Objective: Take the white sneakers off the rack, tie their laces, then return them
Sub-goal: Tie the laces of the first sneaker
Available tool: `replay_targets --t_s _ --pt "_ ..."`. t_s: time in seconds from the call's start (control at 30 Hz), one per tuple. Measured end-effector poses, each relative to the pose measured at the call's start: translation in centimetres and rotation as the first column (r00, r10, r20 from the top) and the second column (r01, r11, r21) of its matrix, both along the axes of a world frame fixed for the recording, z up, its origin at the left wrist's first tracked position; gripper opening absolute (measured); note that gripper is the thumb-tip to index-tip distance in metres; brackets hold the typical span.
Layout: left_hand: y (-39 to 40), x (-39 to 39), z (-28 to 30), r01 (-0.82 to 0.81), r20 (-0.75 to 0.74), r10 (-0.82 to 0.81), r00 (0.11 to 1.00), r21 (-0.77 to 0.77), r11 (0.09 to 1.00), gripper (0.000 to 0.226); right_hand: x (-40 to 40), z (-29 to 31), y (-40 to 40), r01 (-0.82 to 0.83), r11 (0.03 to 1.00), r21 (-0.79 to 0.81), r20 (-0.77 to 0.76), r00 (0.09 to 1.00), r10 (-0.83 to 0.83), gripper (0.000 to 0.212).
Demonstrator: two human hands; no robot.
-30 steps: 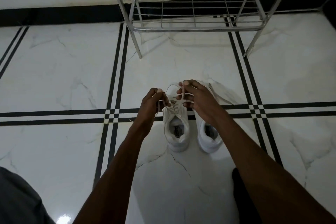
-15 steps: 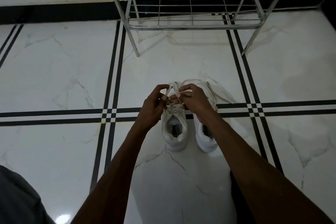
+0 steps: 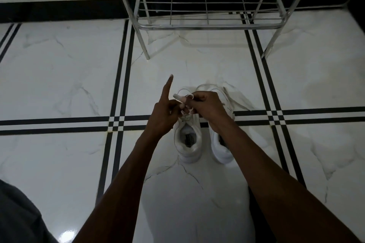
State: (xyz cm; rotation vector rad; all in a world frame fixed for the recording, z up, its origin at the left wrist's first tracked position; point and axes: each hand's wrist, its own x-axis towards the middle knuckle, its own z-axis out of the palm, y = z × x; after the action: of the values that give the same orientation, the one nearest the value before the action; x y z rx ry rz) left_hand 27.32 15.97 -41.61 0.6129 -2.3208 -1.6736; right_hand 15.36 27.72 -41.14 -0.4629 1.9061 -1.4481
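On the white marble floor (image 3: pixel 59 77) before the metal rack (image 3: pixel 207 25), my white sneakers (image 3: pixel 188 144) stand side by side. My left hand (image 3: pixel 164 116) pinches the left shoe's laces (image 3: pixel 182 95), forefinger pointing up; my right hand (image 3: pixel 207 106) has its grip closed around the same laces.

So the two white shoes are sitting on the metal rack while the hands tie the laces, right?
Not quite. The head view shows the two white shoes on the floor in front of the metal rack, whose bottom shelf holds nothing. The left hand and right hand are working the laces of the left-side shoe.
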Motion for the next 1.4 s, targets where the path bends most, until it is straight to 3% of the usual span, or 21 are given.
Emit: replay_targets --t_s 0.1,0.2,0.27,0.33,0.4,0.47,0.6,0.73,0.93,1.1,1.27,1.33,1.4 --pt "0.0 0.1 -0.3 -0.09 0.081 0.077 0.994 0.177 0.98 0.085 0.0 -0.2 0.1 0.038 0.997 -0.071 0.111 0.993 -0.03 0.027" --pt "-0.4 0.4 -0.6 -0.184 0.163 0.147 0.976 0.248 0.951 0.079 -0.3 0.2 0.7 -0.1 0.99 -0.099 0.043 0.994 0.105 0.018" --pt "-0.8 0.4 -0.7 -0.207 0.173 0.165 0.971 0.26 0.943 0.072 -0.9 0.7 1.1 -0.254 0.967 -0.02 -0.05 0.966 0.253 0.013" --pt "-0.9 0.4 -0.7 -0.203 0.169 0.158 0.973 0.291 0.935 0.062 -1.6 0.8 1.1 -0.317 0.933 0.168 -0.205 0.915 0.347 0.014" --pt "-0.7 0.5 -0.7 -0.183 0.146 0.147 0.978 0.275 0.944 0.053 -1.9 0.4 0.9 -0.271 0.917 0.293 -0.397 0.838 0.374 0.014" --pt "-0.4 0.6 -0.5 -0.185 0.134 0.154 0.979 0.265 0.946 0.043 -1.7 -0.1 0.6 -0.19 0.945 0.267 -0.52 0.797 0.307 0.011" --pt "-0.3 0.7 -0.1 -0.156 0.085 0.135 0.987 0.336 0.929 0.031 -0.6 -1.1 0.6 -0.01 0.981 0.195 -0.574 0.81 0.122 0.005" --pt "-0.3 0.0 -0.2 -0.087 0.092 0.074 0.993 0.144 0.986 0.038 -0.1 -0.8 0.7 0.062 0.995 0.083 -0.433 0.901 -0.02 0.002" --pt "-0.5 0.0 -0.3 -0.121 0.081 0.145 0.986 -0.241 0.963 0.017 -0.5 0.1 1.5 0.068 0.995 0.073 -0.267 0.963 -0.047 0.016" --pt "-2.5 3.4 -0.7 -0.059 0.272 0.195 0.942 -0.439 0.896 0.022 -2.0 -0.5 5.0 0.261 0.893 0.367 -0.522 0.852 -0.035 0.011" --pt "-1.6 4.5 -1.8 -0.112 0.318 0.248 0.915 -0.389 0.915 0.014 -0.4 -0.7 4.1 0.295 0.834 0.467 -0.609 0.791 0.062 0.004" --pt "-1.4 4.6 -2.0 -0.221 0.291 0.284 0.914 -0.233 0.947 0.016 -0.4 -1.1 3.5 0.288 0.861 0.419 -0.613 0.79 0.034 0.004" --pt "-1.0 4.7 -2.1 -0.33 0.261 0.312 0.914 0.029 0.944 0.023 -0.8 -1.3 3.3 0.286 0.881 0.377 -0.558 0.829 -0.03 0.001"
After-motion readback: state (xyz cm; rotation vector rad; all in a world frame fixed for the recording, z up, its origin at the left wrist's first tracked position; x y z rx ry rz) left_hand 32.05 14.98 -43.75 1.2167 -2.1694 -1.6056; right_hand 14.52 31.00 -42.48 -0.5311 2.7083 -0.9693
